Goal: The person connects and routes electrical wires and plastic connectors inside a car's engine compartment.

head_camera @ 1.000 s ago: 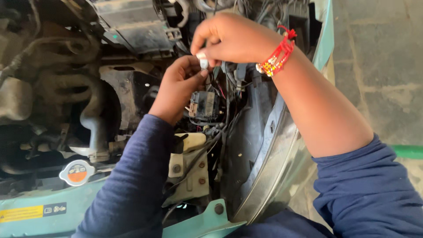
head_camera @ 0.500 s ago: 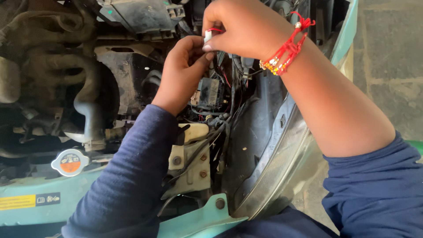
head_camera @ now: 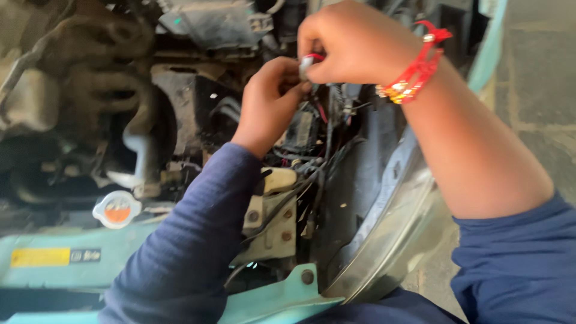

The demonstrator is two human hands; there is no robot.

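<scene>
Flanking yellow label (head_camera: 39, 257), round orange-centred cap (head_camera: 117, 209).

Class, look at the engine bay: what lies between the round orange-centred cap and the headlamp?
In the head view, the left sleeve and a cream bracket lie between the cap and headlamp.

I wear a dark blue long-sleeved shirt, the left sleeve (head_camera: 186, 240) down to my wrist, the right sleeve (head_camera: 516, 264) pushed up, and red thread bracelets (head_camera: 414, 72) on my right wrist.

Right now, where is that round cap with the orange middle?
In the head view, the round cap sits low on the left, just above the pale green panel, left of the left sleeve.
</scene>
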